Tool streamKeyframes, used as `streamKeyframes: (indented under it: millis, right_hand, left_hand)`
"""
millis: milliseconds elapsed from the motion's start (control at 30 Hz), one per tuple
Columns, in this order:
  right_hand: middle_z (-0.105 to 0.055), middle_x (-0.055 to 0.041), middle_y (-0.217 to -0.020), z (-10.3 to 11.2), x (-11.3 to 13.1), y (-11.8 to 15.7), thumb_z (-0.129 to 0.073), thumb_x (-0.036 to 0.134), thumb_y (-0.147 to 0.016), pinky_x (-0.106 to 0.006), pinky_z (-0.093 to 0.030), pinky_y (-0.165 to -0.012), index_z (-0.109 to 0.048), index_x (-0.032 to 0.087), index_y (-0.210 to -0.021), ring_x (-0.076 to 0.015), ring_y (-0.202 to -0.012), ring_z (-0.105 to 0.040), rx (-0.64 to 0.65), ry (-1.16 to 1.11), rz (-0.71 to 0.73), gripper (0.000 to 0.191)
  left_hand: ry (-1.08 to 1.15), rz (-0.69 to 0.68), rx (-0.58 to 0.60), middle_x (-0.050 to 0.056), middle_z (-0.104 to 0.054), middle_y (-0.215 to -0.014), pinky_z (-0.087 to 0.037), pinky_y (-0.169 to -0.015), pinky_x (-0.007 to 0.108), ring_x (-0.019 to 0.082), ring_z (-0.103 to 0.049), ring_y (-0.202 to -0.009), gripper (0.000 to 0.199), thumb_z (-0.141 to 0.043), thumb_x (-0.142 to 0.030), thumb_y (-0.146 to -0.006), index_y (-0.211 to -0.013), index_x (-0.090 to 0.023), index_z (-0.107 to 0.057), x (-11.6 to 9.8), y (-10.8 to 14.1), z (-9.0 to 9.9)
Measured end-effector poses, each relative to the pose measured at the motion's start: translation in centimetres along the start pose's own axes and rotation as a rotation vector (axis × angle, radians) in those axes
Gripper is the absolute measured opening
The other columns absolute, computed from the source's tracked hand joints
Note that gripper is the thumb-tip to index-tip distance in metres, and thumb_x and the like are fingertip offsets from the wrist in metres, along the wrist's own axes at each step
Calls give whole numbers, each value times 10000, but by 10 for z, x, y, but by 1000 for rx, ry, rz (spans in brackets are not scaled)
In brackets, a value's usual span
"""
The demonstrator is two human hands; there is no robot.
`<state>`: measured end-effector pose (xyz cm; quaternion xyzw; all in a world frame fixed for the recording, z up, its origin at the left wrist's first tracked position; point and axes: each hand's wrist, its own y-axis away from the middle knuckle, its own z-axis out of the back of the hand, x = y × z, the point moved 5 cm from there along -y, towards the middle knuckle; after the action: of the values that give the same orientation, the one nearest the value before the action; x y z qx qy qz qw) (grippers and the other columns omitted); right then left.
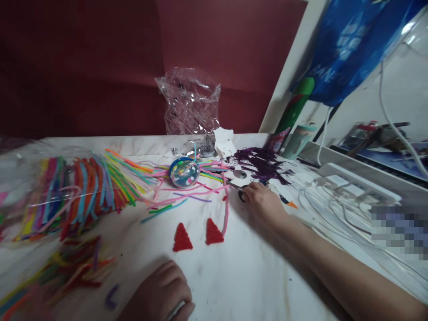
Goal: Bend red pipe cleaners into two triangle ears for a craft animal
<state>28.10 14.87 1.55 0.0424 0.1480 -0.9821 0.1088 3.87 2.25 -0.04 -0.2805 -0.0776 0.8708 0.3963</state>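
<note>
My right hand (262, 203) reaches across the marble-patterned table, its fingers closed at the dark handle of a pair of scissors (241, 195). The blades point left, towards loose pipe cleaners. My left hand (163, 292) rests at the near edge with its fingers curled; a pale sliver shows under them, too unclear to name. Between the hands lie two red fuzzy triangles, a left triangle (182, 238) and a right triangle (213, 232). A pink pipe cleaner (226, 211) runs down to the right triangle. Beyond them sits a clear, rounded container (183, 172) with colourful specks and a blue rim.
Bundles of coloured pipe cleaners (90, 187) lie at left, partly under clear plastic. Blurred scraps (73, 267) lie nearer. At the back are a clear bag (192, 102) and purple shreds (261, 162). A green cup (299, 140), a power strip (357, 183) and white cables stand right.
</note>
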Motion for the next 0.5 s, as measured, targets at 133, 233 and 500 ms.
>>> streamKeyframes:
  millis: [133, 233, 500]
  right_hand:
    - [-622, -165, -719, 0, 4, -10, -440, 65, -798, -270, -358, -501, -623, 111, -691, -247, -718, -566, 40, 79, 60, 217]
    - [-635, -134, -781, -2, 13, -20, -435, 94, -824, -266, -404, -590, -634, 125, -772, -226, -799, -567, 45, 41, 186, 208]
    - [-636, -140, -788, -20, 56, -32, -439, 201, -849, -344, -405, -763, -648, 120, -783, -231, -798, -578, 38, -97, 570, 234]
  left_hand:
    - [20, 38, -10, 17, -569, -665, -437, -590, 251, 145, -527, -666, 151, -469, -93, -766, -661, -194, -508, -4, -1, 4]
    - [34, -1, -46, 23, -559, -642, -422, -565, 253, 145, -512, -646, 165, -448, -88, -766, -648, -188, -502, -6, -2, 6]
    - [-25, 10, -11, 27, -596, -641, -415, -639, 277, 145, -532, -654, 135, -463, -153, -781, -685, -178, -555, -11, 1, 1]
